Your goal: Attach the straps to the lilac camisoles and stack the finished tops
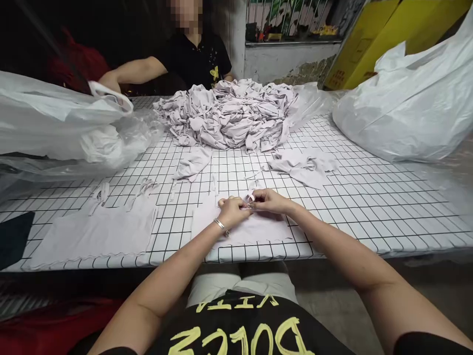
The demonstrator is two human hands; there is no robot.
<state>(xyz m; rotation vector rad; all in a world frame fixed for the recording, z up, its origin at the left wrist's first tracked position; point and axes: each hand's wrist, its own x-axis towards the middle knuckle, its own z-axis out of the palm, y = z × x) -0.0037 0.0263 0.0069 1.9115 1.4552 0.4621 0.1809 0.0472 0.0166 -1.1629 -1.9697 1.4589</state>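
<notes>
A pale pinkish camisole (258,229) with thin straps lies flat near the table's front edge, directly before me. My left hand (233,212), a silver bracelet at its wrist, rests over the top edge with fingers closed on the cloth. From the right, my right hand (271,201) pinches the same top edge at the base of the right strap. The fingertips of both hands nearly meet there. A small white band or loop shows by the right fingers; what it is I cannot tell. The left strap (213,185) points away from me on the table.
More camisoles (99,231) lie flat at the left, near a dark cloth (16,239). Loose pieces (301,165) and a large heap of garments (236,116) sit farther back on the checked tablecloth (369,207). Plastic bags (410,108) flank both sides. A person (199,54) sits opposite.
</notes>
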